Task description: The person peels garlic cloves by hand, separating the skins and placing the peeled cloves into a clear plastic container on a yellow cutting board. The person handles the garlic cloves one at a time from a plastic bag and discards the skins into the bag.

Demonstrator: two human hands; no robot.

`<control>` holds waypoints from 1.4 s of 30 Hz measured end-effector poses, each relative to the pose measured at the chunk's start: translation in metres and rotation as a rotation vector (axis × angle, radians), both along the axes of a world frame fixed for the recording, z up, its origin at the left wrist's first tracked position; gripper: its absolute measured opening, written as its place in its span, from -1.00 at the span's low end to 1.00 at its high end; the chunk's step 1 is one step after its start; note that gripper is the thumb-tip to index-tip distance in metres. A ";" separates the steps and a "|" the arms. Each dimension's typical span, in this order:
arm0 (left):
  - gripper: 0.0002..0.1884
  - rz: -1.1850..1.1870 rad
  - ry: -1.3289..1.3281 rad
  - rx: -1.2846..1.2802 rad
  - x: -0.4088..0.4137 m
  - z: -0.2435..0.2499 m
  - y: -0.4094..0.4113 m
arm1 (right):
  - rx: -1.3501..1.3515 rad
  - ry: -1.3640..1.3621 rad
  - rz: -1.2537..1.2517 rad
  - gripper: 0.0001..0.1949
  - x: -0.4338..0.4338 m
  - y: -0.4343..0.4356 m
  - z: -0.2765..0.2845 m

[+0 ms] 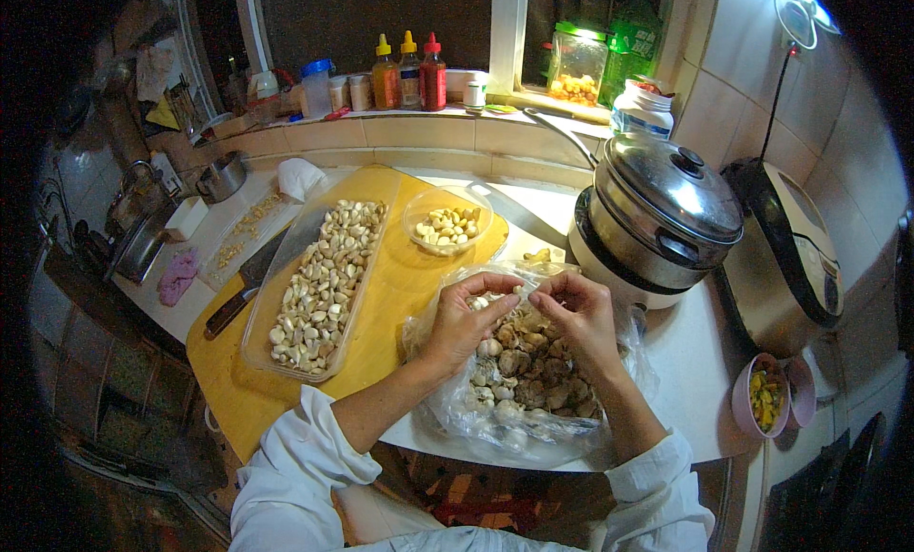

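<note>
Between the thumb and forefinger of my left hand [471,313] is a small pale garlic clove [518,290]. My right hand [582,313] is close beside it, thumb and fingertips pinched together; whether anything is between them is too small to tell. Both hands are above a clear plastic bag [532,441] of garlic bulbs [514,363] and loose skins. To the left, a long clear plastic tray [253,348] holds many unpeeled cloves [325,291]. A round clear bowl [413,239] with peeled cloves [446,227] stands on the yellow cutting board [389,295].
A cleaver [232,313] lies left of the tray, and a wide blade [518,213] behind the bowl. A lidded steel pot [664,195] and a rice cooker [785,259] stand at right, near a pink bowl of food [742,402]. Sauce bottles [432,77] line the windowsill.
</note>
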State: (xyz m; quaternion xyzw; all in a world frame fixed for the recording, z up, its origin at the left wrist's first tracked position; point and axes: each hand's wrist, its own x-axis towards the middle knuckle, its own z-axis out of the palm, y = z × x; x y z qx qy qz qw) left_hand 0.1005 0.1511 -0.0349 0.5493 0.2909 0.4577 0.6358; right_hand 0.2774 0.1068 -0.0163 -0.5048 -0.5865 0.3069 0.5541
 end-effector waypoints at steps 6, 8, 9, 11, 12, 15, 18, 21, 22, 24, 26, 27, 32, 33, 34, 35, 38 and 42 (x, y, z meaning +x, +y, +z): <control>-0.83 0.038 0.034 0.062 0.000 -0.002 0.000 | -0.142 0.178 0.079 -0.88 -0.002 -0.002 0.004; -0.85 0.050 0.089 0.077 0.000 -0.001 -0.003 | -0.163 0.203 0.110 -0.87 0.000 0.001 -0.001; -0.85 0.056 0.118 0.084 0.000 0.001 -0.004 | -0.173 0.217 0.125 -0.87 0.000 0.001 -0.003; -0.84 0.056 0.167 0.089 -0.002 0.007 -0.007 | -0.179 0.238 0.132 -0.86 0.001 0.001 -0.002; -0.83 0.060 0.192 0.092 -0.003 0.009 -0.007 | -0.182 0.248 0.140 -0.86 0.000 0.001 -0.002; -0.81 0.122 0.120 0.392 0.000 -0.003 0.000 | -0.222 0.264 0.139 -0.84 -0.003 -0.002 0.005; -0.79 0.112 0.119 0.422 0.000 -0.004 -0.001 | -0.248 0.238 0.129 -0.86 0.001 0.001 0.000; -0.78 0.154 0.174 0.475 0.001 0.000 -0.006 | -0.273 0.263 0.144 -0.88 0.002 0.000 0.000; -0.78 0.152 0.179 0.479 0.001 -0.001 -0.006 | -0.278 0.279 0.147 -0.89 0.002 0.000 -0.002; -0.79 0.148 0.188 0.486 0.002 -0.001 -0.008 | -0.288 0.309 0.152 -0.91 0.003 0.001 -0.007; -0.80 0.135 0.169 0.422 0.003 0.000 -0.007 | -0.284 0.328 0.161 -0.91 0.003 0.001 -0.007; -0.81 0.132 0.162 0.390 0.003 0.001 -0.007 | -0.283 0.340 0.169 -0.91 0.003 0.001 -0.007; -0.81 0.067 0.184 0.109 -0.002 0.011 -0.010 | -0.279 0.351 0.161 -0.87 -0.001 0.000 -0.004; -0.80 0.050 0.182 0.064 -0.003 0.012 -0.010 | -0.275 0.353 0.164 -0.88 -0.001 -0.001 -0.003; -0.81 0.056 0.160 0.060 -0.002 0.011 -0.010 | -0.277 0.347 0.160 -0.88 -0.001 -0.001 -0.003; -0.81 0.062 0.138 0.055 -0.001 0.010 -0.009 | -0.278 0.342 0.157 -0.88 -0.001 -0.001 -0.003; -0.83 0.072 0.103 0.012 0.001 0.005 -0.006 | -0.289 0.349 0.159 -0.89 -0.001 0.000 -0.004; -0.82 0.063 0.058 -0.030 0.001 0.004 -0.005 | -0.300 0.344 0.159 -0.90 -0.001 0.000 -0.003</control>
